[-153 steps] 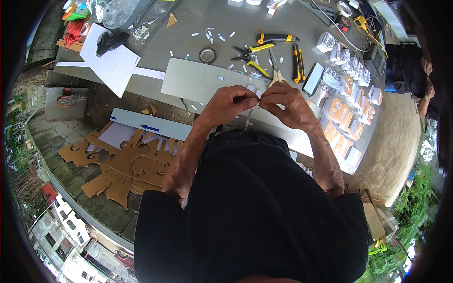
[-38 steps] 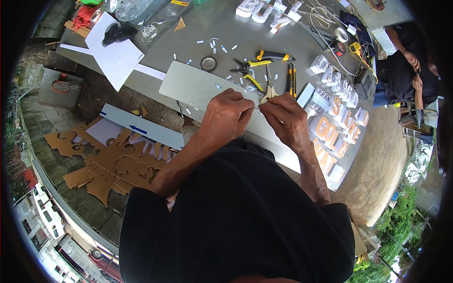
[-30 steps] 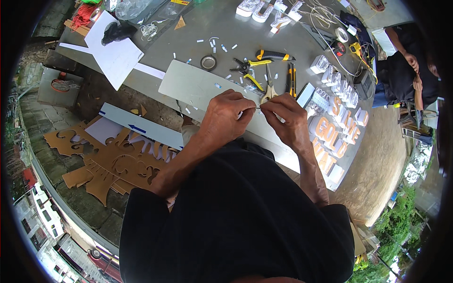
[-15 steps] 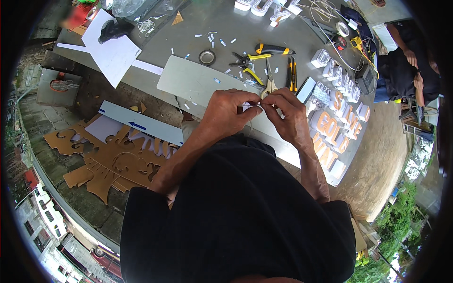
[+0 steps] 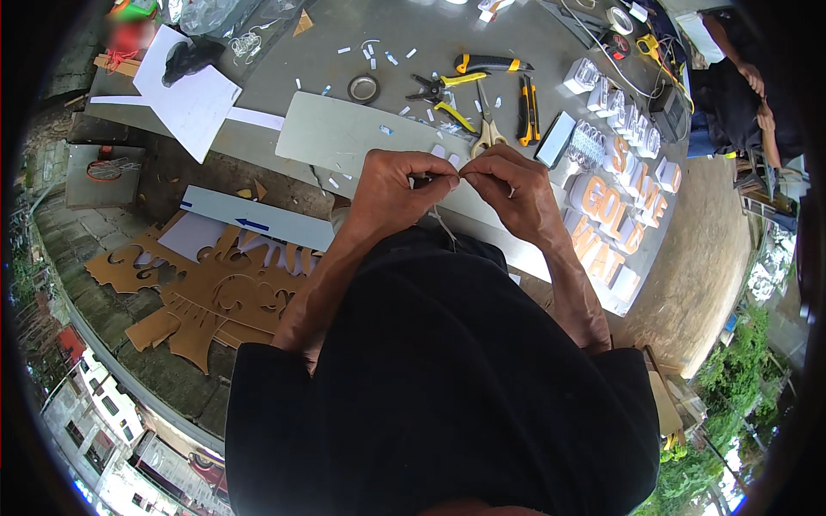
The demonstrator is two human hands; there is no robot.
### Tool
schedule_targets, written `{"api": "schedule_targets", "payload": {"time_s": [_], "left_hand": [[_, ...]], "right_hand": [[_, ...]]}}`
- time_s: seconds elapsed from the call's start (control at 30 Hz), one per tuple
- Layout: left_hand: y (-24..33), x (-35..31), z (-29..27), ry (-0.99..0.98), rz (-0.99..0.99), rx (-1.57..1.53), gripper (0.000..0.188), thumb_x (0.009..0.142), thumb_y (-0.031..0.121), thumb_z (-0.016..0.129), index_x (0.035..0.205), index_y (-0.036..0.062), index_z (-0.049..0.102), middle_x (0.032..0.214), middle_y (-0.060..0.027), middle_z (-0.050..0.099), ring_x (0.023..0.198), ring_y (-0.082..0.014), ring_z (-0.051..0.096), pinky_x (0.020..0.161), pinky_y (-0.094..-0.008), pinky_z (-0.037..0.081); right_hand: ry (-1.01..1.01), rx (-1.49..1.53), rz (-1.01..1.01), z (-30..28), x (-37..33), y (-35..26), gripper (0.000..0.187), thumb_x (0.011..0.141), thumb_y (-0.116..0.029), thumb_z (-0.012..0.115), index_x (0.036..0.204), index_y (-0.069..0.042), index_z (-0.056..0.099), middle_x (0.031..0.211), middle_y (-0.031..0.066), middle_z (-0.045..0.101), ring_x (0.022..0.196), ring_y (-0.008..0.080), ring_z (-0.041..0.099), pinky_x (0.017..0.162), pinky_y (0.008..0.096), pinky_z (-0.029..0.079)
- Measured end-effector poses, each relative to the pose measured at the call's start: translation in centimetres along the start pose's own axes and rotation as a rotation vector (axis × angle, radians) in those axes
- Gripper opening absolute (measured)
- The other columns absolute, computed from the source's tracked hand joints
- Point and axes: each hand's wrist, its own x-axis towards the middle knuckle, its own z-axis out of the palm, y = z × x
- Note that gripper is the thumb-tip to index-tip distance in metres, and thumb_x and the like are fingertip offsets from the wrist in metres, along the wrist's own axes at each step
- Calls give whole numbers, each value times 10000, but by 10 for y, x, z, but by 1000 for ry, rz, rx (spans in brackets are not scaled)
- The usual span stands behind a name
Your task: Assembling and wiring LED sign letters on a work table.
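Note:
My left hand (image 5: 397, 191) and my right hand (image 5: 518, 191) meet tip to tip above the table edge, each with thumb and forefinger pinched. A thin pale wire (image 5: 444, 225) trails below the fingertips in front of my dark shirt; the end between the fingers is too small to see clearly. Just beyond the right hand lie scissors (image 5: 488, 136) with light handles. Wire strippers (image 5: 444, 96) with yellow grips rest beside them. Under and past my hands stretches a pale flat panel (image 5: 331, 129).
Two yellow-and-black utility knives (image 5: 527, 112), a dark tape roll (image 5: 364, 88) and small scraps lie on the grey table. Rows of raised sign letters (image 5: 600, 199) stand at right, near a phone-like slab (image 5: 556, 140). Brown cut-out sheets (image 5: 215, 297) lie lower left. Another person (image 5: 731, 103) is at far right.
My fingertips have drawn together, and the right hand's fingers are more closed. More of the hanging wire shows below them. The whole view has shifted slightly.

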Motion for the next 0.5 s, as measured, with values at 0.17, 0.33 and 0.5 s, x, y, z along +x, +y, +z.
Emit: {"api": "schedule_targets", "payload": {"time_s": [0.17, 0.33, 0.5], "left_hand": [[-9, 0, -1, -37, -45, -6, 109, 850, 64, 783, 953, 30, 795, 820, -25, 760, 695, -30, 596, 608, -215, 464], [-11, 2, 0, -57, -54, -28, 123, 854, 72, 784, 967, 26, 791, 813, -18, 751, 675, -30, 579, 603, -212, 453], [-9, 3, 2, -52, -69, -11, 119, 848, 72, 782, 956, 21, 789, 786, 2, 732, 648, -15, 541, 576, -205, 423]], "right_hand": [[0, -20, -33, 2, 0, 3, 92, 902, -46, 700, 990, -27, 716, 898, 101, 668, 771, 240, 675, 653, 357, 527], [-18, -13, 7, 0, 0, 2, 86, 902, -45, 698, 984, -30, 717, 901, 104, 670, 766, 250, 677, 646, 361, 531], [-27, -38, -14, 0, 2, 1, 75, 904, -37, 686, 976, -17, 692, 877, 102, 658, 753, 250, 676, 650, 366, 541]]}}
